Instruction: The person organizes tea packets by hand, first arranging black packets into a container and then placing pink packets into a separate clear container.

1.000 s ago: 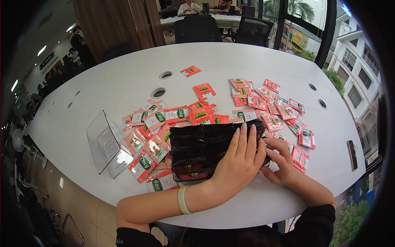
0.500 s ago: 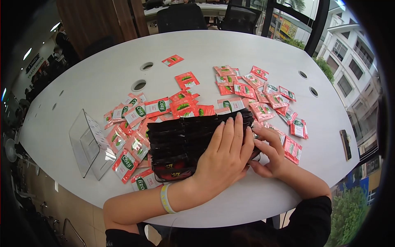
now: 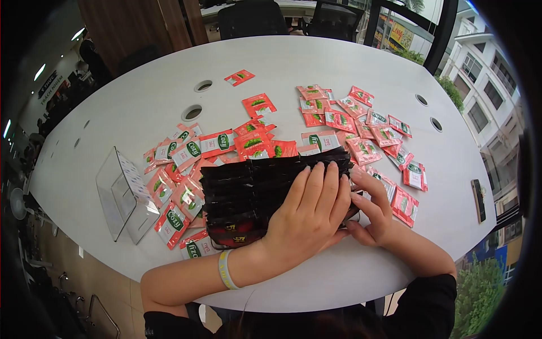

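A tight row of black packets (image 3: 243,195) stands on edge at the table's front, with red and gold print on the near side. Across its right half lies my left hand (image 3: 307,206), fingers stretched out flat on the packets' tops. My right hand (image 3: 372,212) is at the row's right end, with bent fingers and thumb closed on the edge of the end packets. Exactly what sits between those fingertips is partly hidden. Red and pink Cozy sachets (image 3: 217,142) are strewn behind and to the left of the row, some partly covered by it.
On the left stands a clear plastic box (image 3: 127,198), tipped on its side. More sachets (image 3: 364,150) are scattered right of centre on the white table (image 3: 339,282). A phone-like dark object (image 3: 479,200) lies near the right edge. Round cable holes (image 3: 192,112) pierce the tabletop.
The camera view has shifted slightly. Both hands stay on the black packets in nearly the same pose, with only small finger movement.
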A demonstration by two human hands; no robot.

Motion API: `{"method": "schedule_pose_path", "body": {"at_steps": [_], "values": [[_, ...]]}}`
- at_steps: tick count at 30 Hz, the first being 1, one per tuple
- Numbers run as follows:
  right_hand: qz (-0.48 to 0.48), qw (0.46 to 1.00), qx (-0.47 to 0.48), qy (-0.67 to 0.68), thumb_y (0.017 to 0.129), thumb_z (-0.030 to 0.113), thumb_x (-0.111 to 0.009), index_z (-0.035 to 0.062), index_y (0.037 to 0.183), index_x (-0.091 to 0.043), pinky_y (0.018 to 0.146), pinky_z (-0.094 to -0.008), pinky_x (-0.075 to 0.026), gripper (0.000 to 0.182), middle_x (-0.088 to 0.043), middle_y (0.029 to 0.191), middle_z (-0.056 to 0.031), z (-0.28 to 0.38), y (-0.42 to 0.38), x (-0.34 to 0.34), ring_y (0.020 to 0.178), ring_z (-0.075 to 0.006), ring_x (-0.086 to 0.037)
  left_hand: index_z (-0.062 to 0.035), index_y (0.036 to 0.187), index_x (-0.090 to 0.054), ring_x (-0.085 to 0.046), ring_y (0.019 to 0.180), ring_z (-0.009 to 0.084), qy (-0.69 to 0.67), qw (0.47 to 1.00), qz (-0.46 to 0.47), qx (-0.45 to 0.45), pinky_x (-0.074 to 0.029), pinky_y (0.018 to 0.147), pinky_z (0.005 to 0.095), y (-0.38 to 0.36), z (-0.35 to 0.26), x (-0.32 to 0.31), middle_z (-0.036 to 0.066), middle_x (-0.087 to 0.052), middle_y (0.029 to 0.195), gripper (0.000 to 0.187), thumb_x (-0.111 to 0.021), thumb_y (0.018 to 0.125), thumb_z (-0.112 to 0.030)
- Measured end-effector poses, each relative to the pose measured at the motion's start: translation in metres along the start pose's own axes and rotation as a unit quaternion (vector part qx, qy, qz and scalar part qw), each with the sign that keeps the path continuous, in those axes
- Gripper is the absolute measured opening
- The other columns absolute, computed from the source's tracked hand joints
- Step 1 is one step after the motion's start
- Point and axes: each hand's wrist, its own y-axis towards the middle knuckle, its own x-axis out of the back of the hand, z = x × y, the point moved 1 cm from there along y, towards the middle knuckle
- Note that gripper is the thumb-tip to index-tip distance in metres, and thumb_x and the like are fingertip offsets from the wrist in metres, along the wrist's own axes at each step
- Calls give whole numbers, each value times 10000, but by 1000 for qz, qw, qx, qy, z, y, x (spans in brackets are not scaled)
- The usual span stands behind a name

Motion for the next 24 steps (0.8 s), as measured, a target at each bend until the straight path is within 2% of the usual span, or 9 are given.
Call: {"method": "schedule_pose_path", "body": {"at_steps": [8,14,16,24], "values": [[-18,999,19,-41,715,99,-755,34,1289,-524,968,-503,-441,622,-486,1308,-249,4,1,2,1167,-398,-523,22,1162,-569,-520,1156,345,-27,999,-21,3,-412,1020,452,0,-3,-1,192,-550,1198,733,-791,630,-430],[-13,998,32,-55,724,106,-757,35,1284,-526,954,-492,-444,610,-490,1306,-246,5,4,4,1150,-395,-528,16,1152,-575,-535,1139,353,-13,999,-38,-8,-427,997,451,1,-2,-2,191,-558,1187,676,-763,661,-409],[-12,998,31,-58,723,100,-753,30,1282,-525,965,-494,-438,608,-486,1311,-246,5,3,4,1156,-398,-524,18,1147,-576,-538,1138,358,6,999,-47,-17,-433,987,449,-1,-2,-5,199,-562,1190,648,-728,693,-419],[1,998,13,-65,719,48,-727,6,1284,-519,1012,-498,-414,603,-464,1339,-250,9,3,4,1216,-414,-493,17,1171,-580,-542,1161,346,27,998,-46,-17,-424,1000,450,-3,-2,-6,201,-566,1239,687,-716,705,-469]]}}
